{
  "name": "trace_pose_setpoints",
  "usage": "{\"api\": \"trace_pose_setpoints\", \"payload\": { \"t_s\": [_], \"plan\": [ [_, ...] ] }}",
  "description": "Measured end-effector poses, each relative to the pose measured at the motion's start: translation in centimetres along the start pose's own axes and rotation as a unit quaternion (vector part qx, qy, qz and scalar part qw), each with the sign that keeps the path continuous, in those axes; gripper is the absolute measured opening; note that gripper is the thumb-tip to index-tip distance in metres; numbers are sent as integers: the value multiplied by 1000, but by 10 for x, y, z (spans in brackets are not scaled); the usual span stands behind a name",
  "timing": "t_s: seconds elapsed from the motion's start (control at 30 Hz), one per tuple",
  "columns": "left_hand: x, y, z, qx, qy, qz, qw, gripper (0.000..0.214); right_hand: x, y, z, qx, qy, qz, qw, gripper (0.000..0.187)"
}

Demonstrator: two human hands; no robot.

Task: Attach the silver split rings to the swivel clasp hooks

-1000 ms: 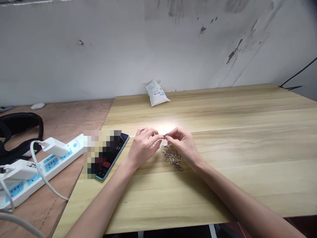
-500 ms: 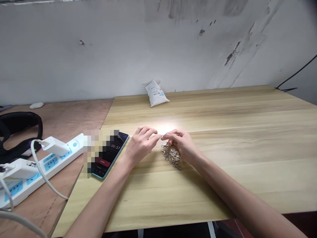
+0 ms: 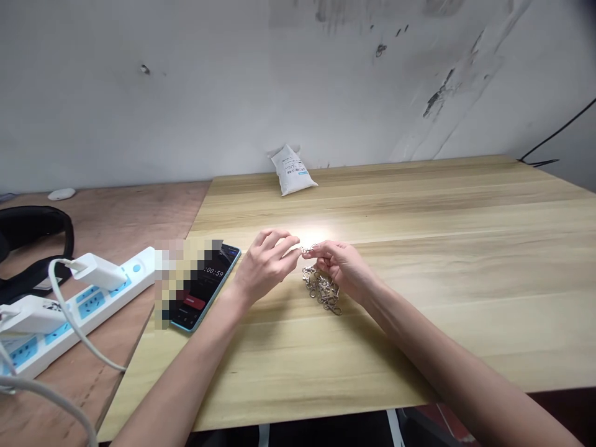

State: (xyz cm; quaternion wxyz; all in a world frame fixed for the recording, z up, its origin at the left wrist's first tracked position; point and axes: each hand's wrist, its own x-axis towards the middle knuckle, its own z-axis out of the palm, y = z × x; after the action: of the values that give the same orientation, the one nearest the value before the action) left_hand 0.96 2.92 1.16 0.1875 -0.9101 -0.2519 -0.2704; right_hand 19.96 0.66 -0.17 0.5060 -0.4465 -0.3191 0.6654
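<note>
The right hand (image 3: 347, 266) pinches a metal clasp (image 3: 309, 249) near a clasp pile (image 3: 322, 290); whether the left hand (image 3: 266, 264), alongside, grips is unclear.

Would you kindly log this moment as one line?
left hand: fingertips at metal clasp; right hand: pinching same clasp; nearby: clasp pile on wooden table; left: phone; beyond: white packet

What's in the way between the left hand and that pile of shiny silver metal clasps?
Nothing visible; only pale wooden tabletop shows between the left hand and the small silver metal clasps. The right hand is at their other side.
</note>
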Motion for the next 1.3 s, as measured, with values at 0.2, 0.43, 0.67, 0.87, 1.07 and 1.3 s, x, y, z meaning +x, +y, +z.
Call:
{"api": "trace_pose_setpoints", "payload": {
  "t_s": [0.2,0.43,0.67,0.87,1.07,1.3],
  "plan": [
    [-1,0,2,-54,28,-107,992,9,-2,4,-5,-160,-66,-60,983,21],
    [-1,5,2,-115,-8,-170,979,8,-1,-8,-19,-515,9,-386,765,12],
    [-3,15,9,-141,-68,-166,974,10,-3,-7,-20,-591,-29,-555,585,17],
    [-4,14,10,-128,-123,-130,975,19,-14,1,-2,-616,-77,-585,522,23],
    [-8,0,2,-116,-107,-179,971,9,-5,2,-16,-542,-50,-462,700,9],
    [-8,1,-2,-156,-109,-194,962,7,7,1,-27,-499,-16,-330,801,8]
  ]
}}
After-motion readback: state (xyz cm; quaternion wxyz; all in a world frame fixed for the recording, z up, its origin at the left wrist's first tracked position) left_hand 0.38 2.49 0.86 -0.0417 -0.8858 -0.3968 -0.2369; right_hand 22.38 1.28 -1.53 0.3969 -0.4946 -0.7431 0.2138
